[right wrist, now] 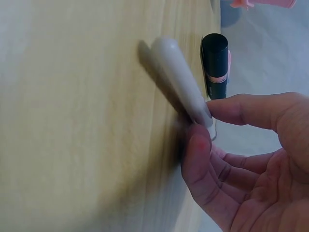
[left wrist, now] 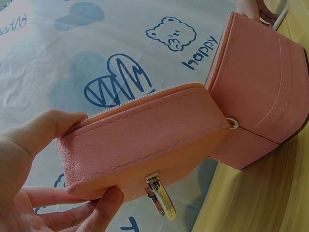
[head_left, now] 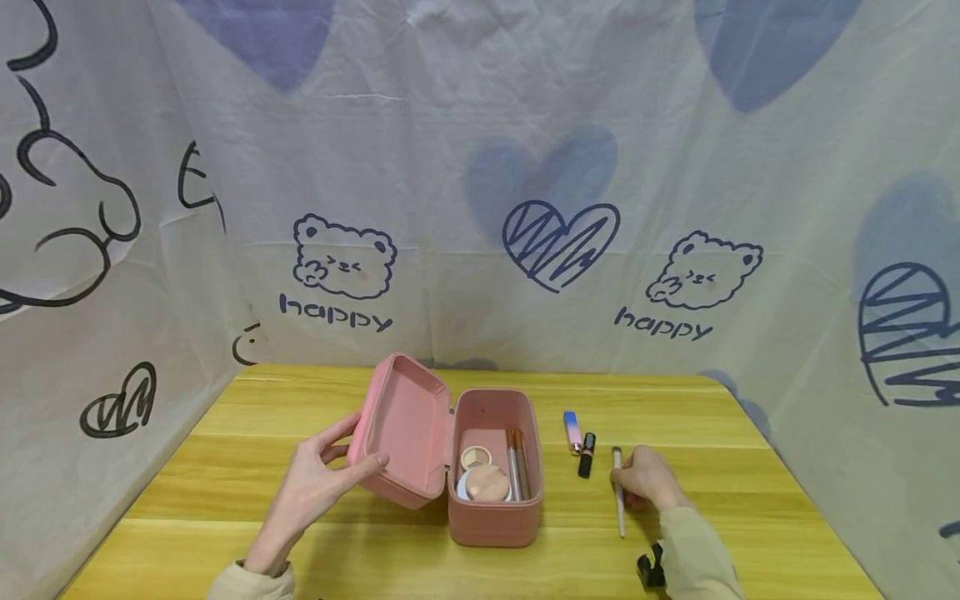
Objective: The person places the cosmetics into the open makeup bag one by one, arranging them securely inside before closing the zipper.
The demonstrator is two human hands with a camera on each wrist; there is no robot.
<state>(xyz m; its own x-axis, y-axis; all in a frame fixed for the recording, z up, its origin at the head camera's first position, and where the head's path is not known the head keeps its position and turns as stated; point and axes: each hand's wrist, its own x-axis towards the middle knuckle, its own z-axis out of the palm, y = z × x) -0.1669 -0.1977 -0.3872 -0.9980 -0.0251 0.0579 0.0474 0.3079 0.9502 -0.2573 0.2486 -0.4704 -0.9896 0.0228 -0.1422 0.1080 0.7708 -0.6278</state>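
A pink makeup case [head_left: 495, 527] stands unzipped on the table, its lid [head_left: 405, 425] swung out to the left. My left hand [head_left: 318, 475] grips the lid's outer end, thumb at the zipped rim and fingers underneath, as the left wrist view shows. Inside the case lie a round powder puff [head_left: 487, 483], a small round palette [head_left: 476, 457] and two slim tubes [head_left: 519, 467]. To the right of the case, my right hand [head_left: 651, 478] pinches a slim pale makeup brush [head_left: 620, 510] between thumb and index finger, close over the tabletop.
Between the case and the brush lie a black lipstick [head_left: 587, 455] and a blue-and-pink tube [head_left: 572, 431]. A black strap piece [head_left: 651, 568] is by the right sleeve. Printed cloth [head_left: 450, 317] hangs behind and beside the wooden table [head_left: 360, 567].
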